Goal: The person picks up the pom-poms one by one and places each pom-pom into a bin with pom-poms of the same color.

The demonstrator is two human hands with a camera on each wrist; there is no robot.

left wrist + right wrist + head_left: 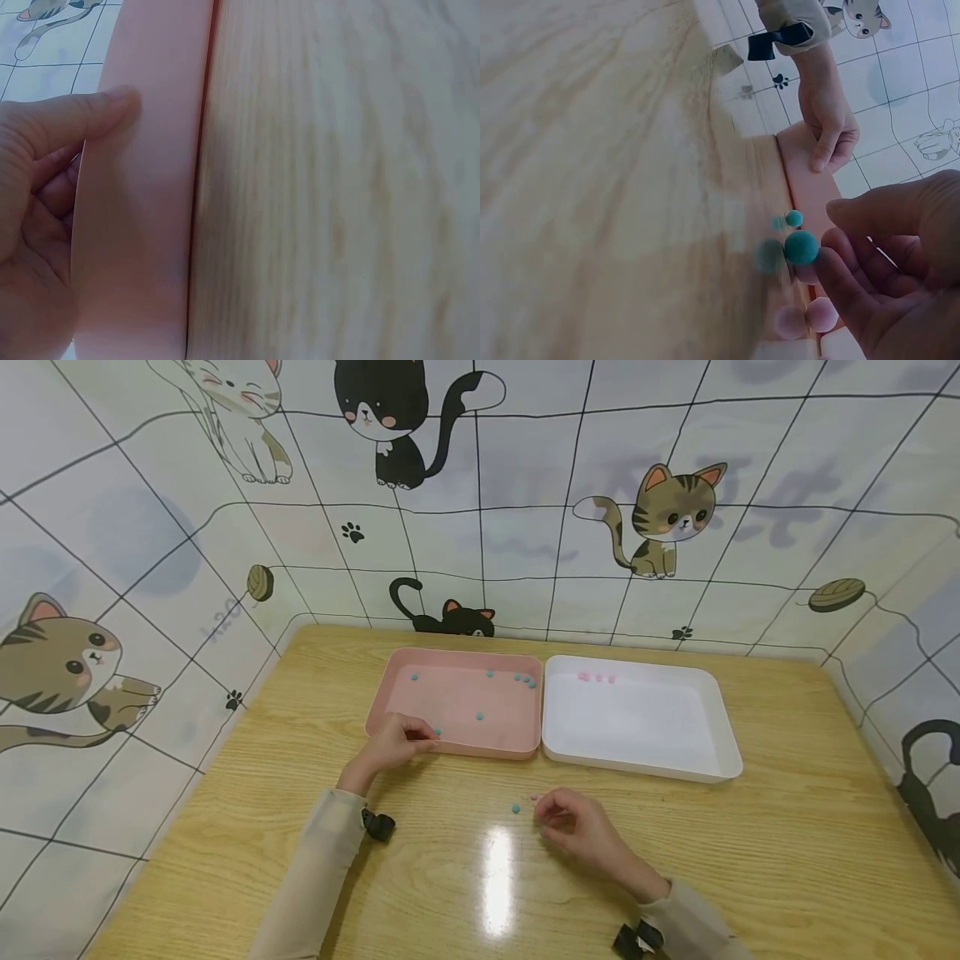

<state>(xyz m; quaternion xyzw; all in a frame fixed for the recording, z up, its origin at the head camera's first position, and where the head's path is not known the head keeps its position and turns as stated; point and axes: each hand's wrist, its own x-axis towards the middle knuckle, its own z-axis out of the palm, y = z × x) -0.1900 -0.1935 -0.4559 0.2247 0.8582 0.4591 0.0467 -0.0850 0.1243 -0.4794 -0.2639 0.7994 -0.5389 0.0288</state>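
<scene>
My left hand (396,742) grips the front rim of a pink tray (450,700) near its left corner. In the left wrist view the thumb (120,105) lies on the tray's outer wall, with the other fingers curled behind it. My right hand (577,827) is low over the table in front of the trays, thumb and forefinger bent and apart. A teal ball (801,247) lies on the tabletop right at its fingertips. A smaller-looking teal ball (794,218) and a pink ball (821,314) show nearby in the right wrist view.
Several teal balls (480,717) lie scattered in the pink tray. A white tray (645,727) stands against its right side, with several pink balls (597,677) along the back. The wooden table (787,827) meets a cat-patterned wall covering (525,543) behind and at both sides.
</scene>
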